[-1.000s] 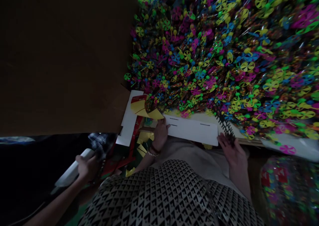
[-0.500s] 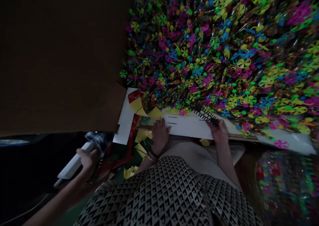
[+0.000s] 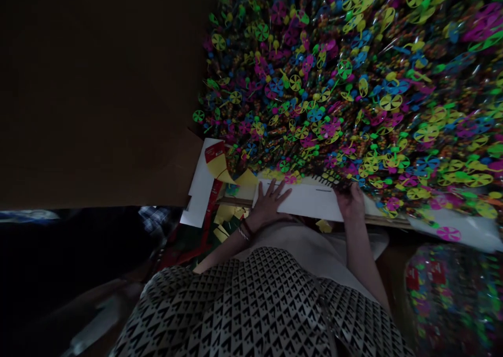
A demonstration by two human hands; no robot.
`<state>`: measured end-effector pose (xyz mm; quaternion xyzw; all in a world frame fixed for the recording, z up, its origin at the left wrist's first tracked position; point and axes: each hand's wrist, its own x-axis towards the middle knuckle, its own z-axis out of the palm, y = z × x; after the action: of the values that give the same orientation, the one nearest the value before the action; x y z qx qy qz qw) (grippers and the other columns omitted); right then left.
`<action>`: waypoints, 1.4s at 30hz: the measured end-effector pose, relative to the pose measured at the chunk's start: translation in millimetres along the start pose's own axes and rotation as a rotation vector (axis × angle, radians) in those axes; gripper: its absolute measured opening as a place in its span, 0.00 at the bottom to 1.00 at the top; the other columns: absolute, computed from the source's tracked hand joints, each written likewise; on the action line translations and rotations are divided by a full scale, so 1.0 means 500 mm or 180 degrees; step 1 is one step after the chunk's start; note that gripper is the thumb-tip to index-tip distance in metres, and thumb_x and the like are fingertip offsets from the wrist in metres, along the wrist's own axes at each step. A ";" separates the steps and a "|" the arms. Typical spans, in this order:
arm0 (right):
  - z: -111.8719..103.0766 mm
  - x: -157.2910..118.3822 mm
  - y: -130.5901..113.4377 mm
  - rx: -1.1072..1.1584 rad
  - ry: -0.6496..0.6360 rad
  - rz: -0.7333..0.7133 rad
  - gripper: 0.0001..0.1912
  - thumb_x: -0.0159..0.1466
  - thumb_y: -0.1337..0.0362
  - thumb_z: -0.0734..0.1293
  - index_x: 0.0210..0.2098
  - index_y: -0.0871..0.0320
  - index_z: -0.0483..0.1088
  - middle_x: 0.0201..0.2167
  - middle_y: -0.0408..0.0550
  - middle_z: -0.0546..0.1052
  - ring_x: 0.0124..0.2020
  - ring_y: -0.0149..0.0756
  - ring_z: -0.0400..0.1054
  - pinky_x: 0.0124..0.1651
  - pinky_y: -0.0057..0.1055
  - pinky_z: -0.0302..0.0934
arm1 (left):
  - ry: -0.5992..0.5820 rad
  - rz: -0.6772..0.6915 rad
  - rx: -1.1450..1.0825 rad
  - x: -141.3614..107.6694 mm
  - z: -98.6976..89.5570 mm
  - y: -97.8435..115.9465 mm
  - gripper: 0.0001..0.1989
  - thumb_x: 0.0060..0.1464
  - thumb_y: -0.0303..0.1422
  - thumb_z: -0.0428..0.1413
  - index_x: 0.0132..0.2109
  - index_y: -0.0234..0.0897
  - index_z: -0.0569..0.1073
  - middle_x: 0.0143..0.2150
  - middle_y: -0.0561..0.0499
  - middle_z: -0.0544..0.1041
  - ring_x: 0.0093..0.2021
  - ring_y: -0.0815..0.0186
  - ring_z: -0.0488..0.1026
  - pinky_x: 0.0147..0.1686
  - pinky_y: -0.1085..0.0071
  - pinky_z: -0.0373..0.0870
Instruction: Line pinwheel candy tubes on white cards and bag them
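My left hand (image 3: 270, 205) lies with spread fingers on a white slotted card (image 3: 308, 201) at the near edge of the work surface. To the right, my right hand (image 3: 351, 202) has its fingers closed on a dark comb-like plastic strip (image 3: 328, 181), whose toothed end points left over the card. Just beyond both hands lies a large pile of small packs with bright pinwheel toppers (image 3: 314, 84). Left of my left hand are a second white card (image 3: 200, 189) and a curved strip of red and yellow labels (image 3: 218, 163).
A big brown cardboard panel (image 3: 98, 95) fills the upper left. Another person's blurred arm and a white object (image 3: 96, 323) are at the lower left. Yellow paper scraps (image 3: 223, 215) lie below the edge. A clear bag of packs (image 3: 451, 294) sits lower right.
My left hand has moved right and spread flatter over the card. My right hand has shifted slightly right with the strip. The other person's hand with the white object has dropped lower left.
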<state>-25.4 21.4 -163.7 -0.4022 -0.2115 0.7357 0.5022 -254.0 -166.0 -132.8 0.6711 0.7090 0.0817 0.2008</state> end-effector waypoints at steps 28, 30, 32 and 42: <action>-0.015 -0.130 -0.034 -0.0697 0.0583 -0.0600 0.16 0.53 0.56 0.74 0.28 0.56 0.65 0.25 0.35 0.69 0.26 0.24 0.64 0.33 0.26 0.66 | 0.0379 0.0930 0.0756 0.239 -0.097 -0.069 0.19 0.60 0.25 0.48 0.56 0.47 0.70 0.67 0.51 0.60 0.71 0.54 0.44 0.65 0.36 0.30; -0.023 -0.146 -0.038 -0.0796 0.0623 -0.0635 0.14 0.54 0.56 0.73 0.28 0.56 0.65 0.26 0.36 0.69 0.26 0.24 0.64 0.33 0.25 0.66 | 0.0418 0.1033 0.0845 0.250 -0.117 -0.091 0.17 0.59 0.25 0.49 0.52 0.45 0.73 0.69 0.52 0.56 0.71 0.54 0.42 0.65 0.37 0.29; -0.034 -0.164 -0.041 -0.0814 0.0680 -0.0595 0.13 0.55 0.57 0.72 0.29 0.56 0.66 0.26 0.36 0.70 0.26 0.24 0.65 0.33 0.25 0.66 | 0.0494 0.1133 0.0831 0.250 -0.127 -0.098 0.14 0.59 0.27 0.49 0.48 0.42 0.74 0.71 0.51 0.52 0.71 0.53 0.41 0.65 0.37 0.30; -0.123 -0.181 -0.083 -0.1295 0.0828 -0.0338 0.17 0.48 0.54 0.75 0.27 0.57 0.69 0.24 0.39 0.72 0.22 0.28 0.64 0.25 0.27 0.63 | 0.1488 0.1163 -0.0192 0.167 -0.139 -0.070 0.13 0.61 0.33 0.46 0.42 0.39 0.75 0.58 0.45 0.70 0.66 0.56 0.57 0.64 0.45 0.51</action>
<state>63.5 -49.9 -135.6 -0.5748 -0.3096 0.5926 0.4719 -314.9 -76.2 -98.0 0.7443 0.6007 0.2899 0.0339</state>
